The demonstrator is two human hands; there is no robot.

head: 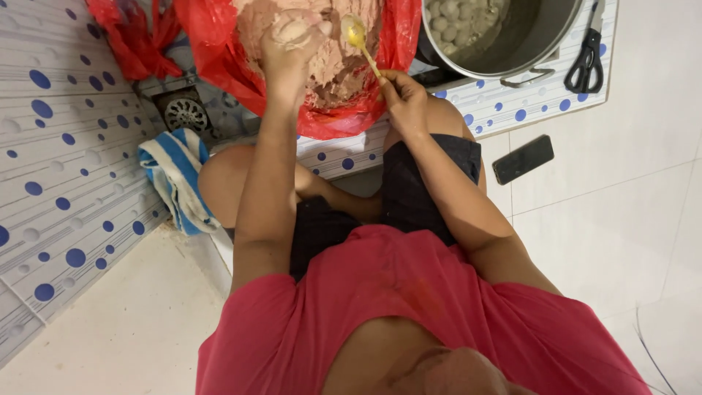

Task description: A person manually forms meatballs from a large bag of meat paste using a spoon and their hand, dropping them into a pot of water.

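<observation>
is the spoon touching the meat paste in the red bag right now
Cannot tell. In the head view, the spoon, held in the right hand, overlaps the meat paste in the red bag, but looking straight down shows neither contact nor gap.

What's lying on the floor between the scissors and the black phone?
Nothing: in the head view, only bare dotted mat and white tile separate the scissors from the phone.

bright even indoor light, soft shadows, sharp, slight wide-angle stretch.
</observation>
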